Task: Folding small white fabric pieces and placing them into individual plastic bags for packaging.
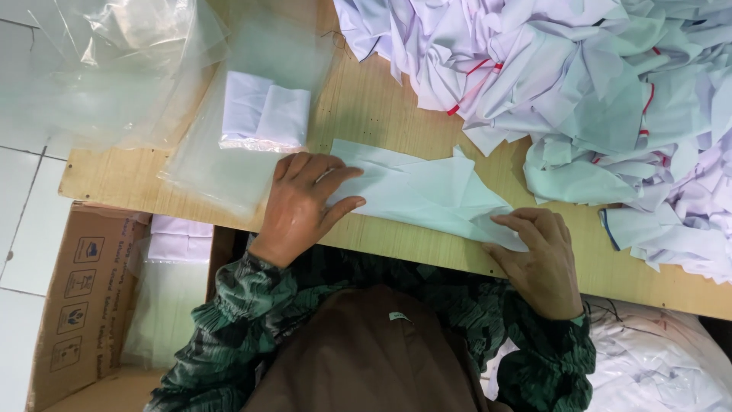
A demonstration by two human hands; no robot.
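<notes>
A pale white piece of cloth [423,191] lies flat near the front edge of a wooden table [381,114]. My left hand [301,202] presses palm down on its left end, fingers spread. At its right corner my right hand [537,255] pinches the cloth with curled fingers at the table's edge. To the left of my left hand a folded white cloth [264,114] sits inside a clear plastic bag [221,164].
A big heap of crumpled white cloths [595,84] with red and dark trim fills the table's right and back. Loose clear plastic bags [114,69] lie at the back left. A cardboard box [84,305] with bagged cloths stands on the floor at the left.
</notes>
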